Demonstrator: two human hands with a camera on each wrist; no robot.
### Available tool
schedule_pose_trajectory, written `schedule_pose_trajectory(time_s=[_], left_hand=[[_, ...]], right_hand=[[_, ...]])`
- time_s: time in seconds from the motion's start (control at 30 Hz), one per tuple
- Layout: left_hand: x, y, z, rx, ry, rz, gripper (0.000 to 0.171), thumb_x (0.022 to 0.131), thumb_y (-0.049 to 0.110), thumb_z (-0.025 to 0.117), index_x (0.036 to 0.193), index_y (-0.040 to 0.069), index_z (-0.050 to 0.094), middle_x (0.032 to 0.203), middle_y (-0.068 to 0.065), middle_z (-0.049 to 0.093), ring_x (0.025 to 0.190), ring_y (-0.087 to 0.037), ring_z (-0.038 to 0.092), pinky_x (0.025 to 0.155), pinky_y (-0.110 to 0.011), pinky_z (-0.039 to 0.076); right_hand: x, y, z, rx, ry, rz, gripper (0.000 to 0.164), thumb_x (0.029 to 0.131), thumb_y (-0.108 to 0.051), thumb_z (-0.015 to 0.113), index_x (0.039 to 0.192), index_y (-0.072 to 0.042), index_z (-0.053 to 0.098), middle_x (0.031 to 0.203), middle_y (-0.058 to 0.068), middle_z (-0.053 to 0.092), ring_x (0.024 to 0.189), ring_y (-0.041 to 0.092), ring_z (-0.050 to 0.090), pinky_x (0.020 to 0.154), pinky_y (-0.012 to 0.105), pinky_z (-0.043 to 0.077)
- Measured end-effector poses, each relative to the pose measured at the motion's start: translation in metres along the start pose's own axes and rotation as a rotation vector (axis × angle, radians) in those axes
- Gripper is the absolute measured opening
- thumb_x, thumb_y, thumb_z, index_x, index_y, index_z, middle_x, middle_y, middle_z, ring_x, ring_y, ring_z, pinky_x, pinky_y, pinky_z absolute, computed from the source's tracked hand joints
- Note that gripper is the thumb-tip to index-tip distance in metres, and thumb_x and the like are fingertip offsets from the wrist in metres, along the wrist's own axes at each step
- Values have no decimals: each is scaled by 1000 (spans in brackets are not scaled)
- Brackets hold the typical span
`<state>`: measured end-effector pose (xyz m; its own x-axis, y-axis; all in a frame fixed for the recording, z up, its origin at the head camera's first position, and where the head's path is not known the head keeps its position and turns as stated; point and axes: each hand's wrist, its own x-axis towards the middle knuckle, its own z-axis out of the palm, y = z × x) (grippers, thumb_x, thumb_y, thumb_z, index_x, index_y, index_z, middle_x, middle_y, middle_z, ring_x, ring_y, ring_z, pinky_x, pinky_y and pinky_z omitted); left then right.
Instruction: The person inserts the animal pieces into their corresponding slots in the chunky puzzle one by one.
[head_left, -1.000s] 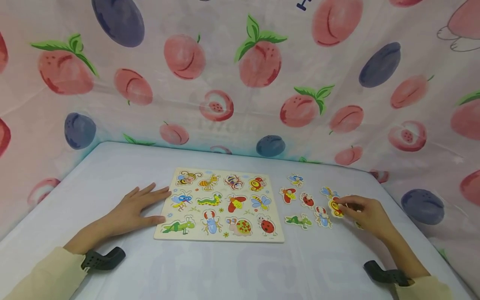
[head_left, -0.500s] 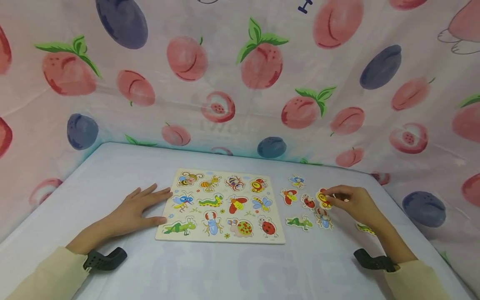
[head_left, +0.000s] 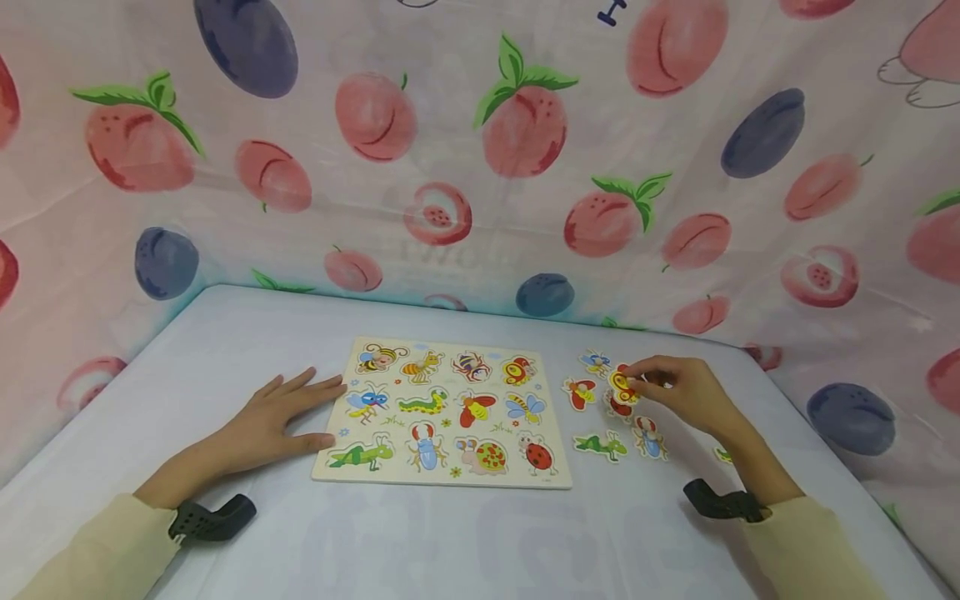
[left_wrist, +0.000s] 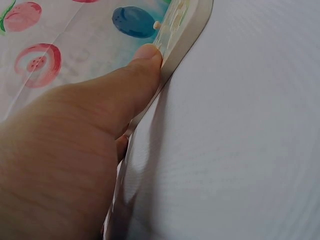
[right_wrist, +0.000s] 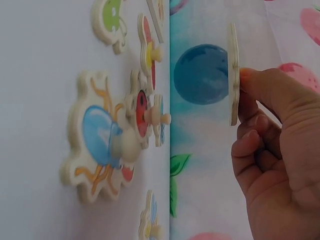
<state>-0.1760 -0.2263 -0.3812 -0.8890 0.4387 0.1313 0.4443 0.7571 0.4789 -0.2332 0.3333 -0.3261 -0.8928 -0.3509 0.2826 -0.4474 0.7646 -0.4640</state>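
My right hand [head_left: 678,392] pinches a red-and-yellow butterfly puzzle piece [head_left: 621,385] between thumb and fingers, above the ladybug piece [head_left: 619,408], which it partly covers in the head view. From the right wrist, the butterfly piece [right_wrist: 233,75] appears edge-on and raised off the table; its grip point is hidden by the fingers. The left hand [head_left: 266,421] lies with fingers extended at the left edge of the wooden insect puzzle board [head_left: 442,429]. In the left wrist view, the thumb [left_wrist: 137,75] touches the rim of that board [left_wrist: 182,47].
Loose knobbed pieces lie right of the board: a mosquito [head_left: 596,362], a red-winged bug [head_left: 580,393], a grasshopper [head_left: 600,446] and a stag beetle [head_left: 649,437]. A green piece [head_left: 722,455] shows partly beside the right forearm. Fruit-patterned cloth [head_left: 480,250] rises behind the white table [head_left: 420,542].
My right hand has carried the butterfly piece leftward, from the right side of the loose pieces to above the ladybug piece. The left hand keeps its place at the board.
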Motion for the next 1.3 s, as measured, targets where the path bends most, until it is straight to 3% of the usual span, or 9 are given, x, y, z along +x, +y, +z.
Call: schedule_pose_trajectory(time_s=[0.47,0.87,1.1,1.3], left_hand=[[1,-2,1,-1,-2,-1,75,83,58,63,144,17,45,150,-4,38,142,-37,15,110,-60,5],[2,-2,1,2,-10,-11,76,83,58,63,145,18,45,151,-3,37,143,-36,14,111,-59,5],[1,-1,0,1,-8,-7,76,83,58,63,144,18,45,150,-3,38,143,-36,15,111,-60,5],[0,1,-1,4,-7,-5,75,83,58,64,144,17,45,150,-3,38,142,-36,15,111,-60,5]], right_hand=[[28,-12,19,81,-7,-48,19,86,-21,74,103,-13,74,85,-3,67,71,18,52,55,22,45],[45,-28,33,172,-38,-74,18,86,-17,74,102,-12,74,93,0,70,73,19,56,55,22,47],[54,-37,43,206,-67,-32,17,85,-20,75,101,-13,75,88,-2,69,69,21,58,52,24,46],[61,-42,51,227,-78,-8,21,85,-20,74,103,-9,74,89,2,70,70,19,60,55,30,53]])
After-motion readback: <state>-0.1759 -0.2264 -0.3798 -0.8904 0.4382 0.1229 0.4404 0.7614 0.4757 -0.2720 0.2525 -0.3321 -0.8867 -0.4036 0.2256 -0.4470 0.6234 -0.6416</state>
